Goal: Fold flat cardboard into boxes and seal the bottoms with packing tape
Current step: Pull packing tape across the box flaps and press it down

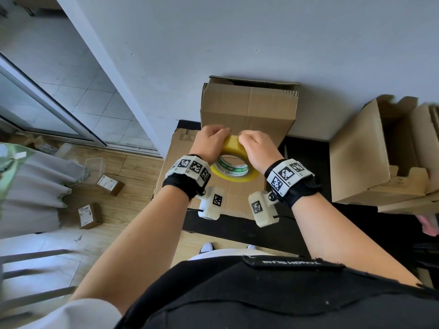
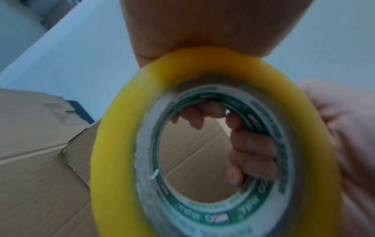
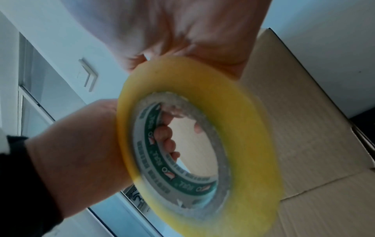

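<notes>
Both your hands grip the tape roll [image 1: 234, 160]: left hand [image 1: 210, 141] and right hand [image 1: 257, 146] curl fingers through its core, holding it above the flat cardboard [image 1: 237, 195], before the upright box [image 1: 249, 108].

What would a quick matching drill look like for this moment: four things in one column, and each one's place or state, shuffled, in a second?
Things:
1. tape roll
2. folded box
3. flat cardboard
4. small parcels

Places or states:
A. lying on the wooden floor
B. gripped by left hand and right hand
C. lying flat on the dark table, under the wrists
D. standing against the wall

Pairs: 1-B, 2-D, 3-C, 4-A
</notes>
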`<state>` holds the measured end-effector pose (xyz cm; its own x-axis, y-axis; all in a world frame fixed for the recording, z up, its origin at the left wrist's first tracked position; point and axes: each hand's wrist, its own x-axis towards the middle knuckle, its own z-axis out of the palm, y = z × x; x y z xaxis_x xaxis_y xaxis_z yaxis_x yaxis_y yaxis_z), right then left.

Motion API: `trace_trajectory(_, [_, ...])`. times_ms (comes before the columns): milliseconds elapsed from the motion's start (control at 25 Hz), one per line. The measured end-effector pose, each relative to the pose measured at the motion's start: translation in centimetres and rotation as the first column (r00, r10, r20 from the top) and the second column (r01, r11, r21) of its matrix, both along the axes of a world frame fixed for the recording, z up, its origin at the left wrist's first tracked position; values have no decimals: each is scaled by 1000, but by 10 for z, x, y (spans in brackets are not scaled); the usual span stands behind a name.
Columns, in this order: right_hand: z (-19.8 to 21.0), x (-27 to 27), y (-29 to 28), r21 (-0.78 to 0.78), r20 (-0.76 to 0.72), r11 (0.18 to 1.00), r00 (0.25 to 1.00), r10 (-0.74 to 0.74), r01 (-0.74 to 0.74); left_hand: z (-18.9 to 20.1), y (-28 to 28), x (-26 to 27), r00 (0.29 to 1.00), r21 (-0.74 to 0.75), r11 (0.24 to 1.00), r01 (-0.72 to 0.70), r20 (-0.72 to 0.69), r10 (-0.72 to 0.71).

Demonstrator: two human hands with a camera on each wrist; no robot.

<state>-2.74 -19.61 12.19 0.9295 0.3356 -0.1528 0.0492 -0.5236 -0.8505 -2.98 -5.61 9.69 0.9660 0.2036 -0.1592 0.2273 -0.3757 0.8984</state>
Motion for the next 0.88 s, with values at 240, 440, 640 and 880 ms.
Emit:
trace_trajectory(240, [-9, 1, 0, 12, -3, 998, 998, 61, -61, -4, 2, -2, 996, -95, 995, -40, -86, 32])
trace_trajectory(440, [-12, 6, 0, 44, -38, 998, 999, 38, -37, -1, 0, 2, 983, -115, 979, -168, -95, 157])
trace_trajectory(640, [-3, 21, -7, 233, -259, 971, 966, 2, 60, 0, 2, -1, 985, -193, 966, -171, 0, 174])
trace_trajectory(880, [-7, 28, -8, 301, -304, 952, 952, 39, 57, 4, 2, 0, 983, -257, 955, -150, 62, 171])
